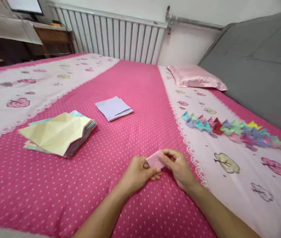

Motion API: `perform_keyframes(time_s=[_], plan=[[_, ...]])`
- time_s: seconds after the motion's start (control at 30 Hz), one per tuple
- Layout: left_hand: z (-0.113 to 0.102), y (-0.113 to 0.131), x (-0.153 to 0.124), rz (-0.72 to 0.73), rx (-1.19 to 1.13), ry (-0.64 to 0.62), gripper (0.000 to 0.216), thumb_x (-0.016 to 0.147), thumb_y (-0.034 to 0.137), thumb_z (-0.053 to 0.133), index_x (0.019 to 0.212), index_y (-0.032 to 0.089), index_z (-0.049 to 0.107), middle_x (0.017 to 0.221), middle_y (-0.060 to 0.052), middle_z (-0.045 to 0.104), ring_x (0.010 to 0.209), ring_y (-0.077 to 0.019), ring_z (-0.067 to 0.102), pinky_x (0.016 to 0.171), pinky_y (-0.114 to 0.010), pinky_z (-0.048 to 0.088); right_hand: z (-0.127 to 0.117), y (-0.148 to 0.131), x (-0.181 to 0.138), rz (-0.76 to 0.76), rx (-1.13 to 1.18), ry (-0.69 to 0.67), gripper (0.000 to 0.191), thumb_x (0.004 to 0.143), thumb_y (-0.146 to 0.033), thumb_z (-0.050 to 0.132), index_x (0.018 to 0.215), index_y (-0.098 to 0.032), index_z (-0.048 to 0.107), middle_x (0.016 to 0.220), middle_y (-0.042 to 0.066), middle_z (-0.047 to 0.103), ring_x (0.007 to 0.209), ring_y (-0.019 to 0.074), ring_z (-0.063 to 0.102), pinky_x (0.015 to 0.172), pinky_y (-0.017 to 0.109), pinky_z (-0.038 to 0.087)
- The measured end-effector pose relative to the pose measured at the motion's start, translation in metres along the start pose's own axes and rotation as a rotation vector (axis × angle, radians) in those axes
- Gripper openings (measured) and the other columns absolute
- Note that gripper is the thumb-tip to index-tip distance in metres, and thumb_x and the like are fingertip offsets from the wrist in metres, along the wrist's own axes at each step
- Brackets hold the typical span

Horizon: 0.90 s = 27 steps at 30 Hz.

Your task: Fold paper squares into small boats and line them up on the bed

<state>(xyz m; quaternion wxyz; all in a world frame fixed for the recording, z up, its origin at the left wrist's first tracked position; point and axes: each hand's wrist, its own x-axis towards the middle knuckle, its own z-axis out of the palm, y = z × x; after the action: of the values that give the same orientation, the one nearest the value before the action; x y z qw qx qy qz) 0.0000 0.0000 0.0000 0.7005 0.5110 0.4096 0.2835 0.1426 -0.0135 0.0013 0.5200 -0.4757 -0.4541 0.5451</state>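
Note:
A small folded pink paper is held between both hands, just above the pink dotted bedspread. My left hand pinches its lower left side, with the thumb lying along the bottom edge. On the upper right side, my right hand grips the paper between thumb and fingers. Farther off lies a neat stack of pale lilac square paper. To the left is a thicker pile of creased paper, pale yellow on top, with several other colours showing at its edges.
Several small folded paper pieces in many colours stand in rows on the bed's right side. Behind them are a pink pillow and a grey headboard. A white radiator lines the wall; a desk with a monitor is at far left.

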Motion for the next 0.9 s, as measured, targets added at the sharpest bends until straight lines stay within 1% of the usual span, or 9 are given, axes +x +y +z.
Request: perform_keyframes(time_s=[0.13, 0.27, 0.4, 0.53, 0.63, 0.67, 0.73, 0.8, 0.9], plan=[[0.0002, 0.0032, -0.0034, -0.031, -0.006, -0.038, 0.018, 0.064, 0.026, 0.067, 0.063, 0.009, 0.066, 0.057, -0.005, 0.065, 0.048, -0.0084, 0.055, 0.054, -0.022, 0.044, -0.0037, -0.0008, -0.0013, 0.011, 0.004, 0.067, 0.020, 0.069, -0.032, 0.069, 0.062, -0.015, 0.061, 0.056, -0.004, 0.055, 0.051, 0.0066, 0.046, 0.050, 0.018, 0.036], [0.0004, 0.0037, -0.0058, -0.038, -0.035, -0.072, 0.020, 0.064, 0.029, 0.068, 0.064, 0.009, 0.066, 0.057, -0.006, 0.065, 0.049, -0.0095, 0.057, 0.055, -0.023, 0.045, -0.0016, -0.0018, -0.0030, -0.002, -0.011, 0.107, 0.024, 0.068, -0.032, 0.069, 0.058, -0.015, 0.056, 0.053, -0.004, 0.052, 0.049, 0.0071, 0.044, 0.048, 0.019, 0.035], [-0.0001, 0.0019, -0.0071, 0.005, -0.039, -0.100, 0.022, 0.064, 0.031, 0.068, 0.065, 0.009, 0.066, 0.059, -0.007, 0.066, 0.051, -0.0108, 0.058, 0.056, -0.024, 0.046, 0.0007, -0.0034, -0.0035, -0.006, -0.039, 0.092, 0.023, 0.069, -0.032, 0.068, 0.059, -0.015, 0.057, 0.053, -0.003, 0.054, 0.049, 0.0078, 0.046, 0.048, 0.020, 0.036], [-0.0009, 0.0015, -0.0063, 0.025, -0.052, -0.100, 0.022, 0.064, 0.030, 0.069, 0.065, 0.008, 0.067, 0.061, -0.008, 0.067, 0.052, -0.0105, 0.058, 0.056, -0.023, 0.046, -0.0015, -0.0047, -0.0018, 0.002, -0.049, 0.062, 0.022, 0.070, -0.033, 0.068, 0.060, -0.015, 0.058, 0.054, -0.003, 0.055, 0.050, 0.0079, 0.046, 0.049, 0.020, 0.036], [-0.0013, 0.0037, -0.0049, 0.001, -0.079, -0.032, 0.025, 0.063, 0.033, 0.070, 0.067, 0.008, 0.068, 0.062, -0.010, 0.067, 0.052, -0.0111, 0.059, 0.056, -0.023, 0.046, -0.0031, -0.0047, -0.0005, 0.010, -0.034, 0.007, 0.020, 0.070, -0.035, 0.067, 0.069, -0.016, 0.062, 0.062, -0.002, 0.058, 0.056, 0.0092, 0.050, 0.053, 0.021, 0.039], [-0.0014, 0.0047, -0.0045, -0.003, -0.100, 0.001, 0.027, 0.062, 0.034, 0.070, 0.068, 0.007, 0.068, 0.062, -0.010, 0.067, 0.053, -0.0113, 0.060, 0.055, -0.023, 0.046, -0.0032, -0.0044, -0.0004, 0.018, -0.020, -0.015, 0.020, 0.070, -0.036, 0.067, 0.075, -0.016, 0.063, 0.066, -0.001, 0.060, 0.059, 0.0102, 0.052, 0.056, 0.022, 0.041], [-0.0014, 0.0067, -0.0039, -0.001, -0.148, 0.047, 0.031, 0.061, 0.037, 0.071, 0.071, 0.007, 0.067, 0.062, -0.009, 0.067, 0.053, -0.0117, 0.060, 0.055, -0.022, 0.046, -0.0029, -0.0038, -0.0006, 0.030, 0.001, -0.029, 0.026, 0.069, -0.035, 0.068, 0.088, -0.018, 0.062, 0.072, 0.000, 0.061, 0.064, 0.0112, 0.055, 0.060, 0.023, 0.043], [-0.0012, 0.0078, -0.0038, 0.007, -0.175, 0.045, 0.034, 0.059, 0.038, 0.072, 0.072, 0.007, 0.067, 0.062, -0.009, 0.066, 0.054, -0.0118, 0.060, 0.055, -0.022, 0.046, -0.0023, -0.0034, -0.0010, 0.016, -0.011, 0.002, 0.033, 0.067, -0.032, 0.070, 0.095, -0.019, 0.059, 0.067, -0.003, 0.057, 0.060, 0.0095, 0.053, 0.057, 0.021, 0.042], [-0.0008, 0.0077, -0.0035, 0.042, -0.181, 0.015, 0.033, 0.060, 0.038, 0.072, 0.073, 0.007, 0.066, 0.064, -0.008, 0.066, 0.055, -0.0108, 0.058, 0.055, -0.022, 0.044, -0.0027, -0.0039, -0.0011, -0.042, -0.029, 0.040, 0.034, 0.068, -0.028, 0.071, 0.096, -0.021, 0.052, 0.057, -0.008, 0.048, 0.050, 0.0063, 0.045, 0.049, 0.018, 0.036]])
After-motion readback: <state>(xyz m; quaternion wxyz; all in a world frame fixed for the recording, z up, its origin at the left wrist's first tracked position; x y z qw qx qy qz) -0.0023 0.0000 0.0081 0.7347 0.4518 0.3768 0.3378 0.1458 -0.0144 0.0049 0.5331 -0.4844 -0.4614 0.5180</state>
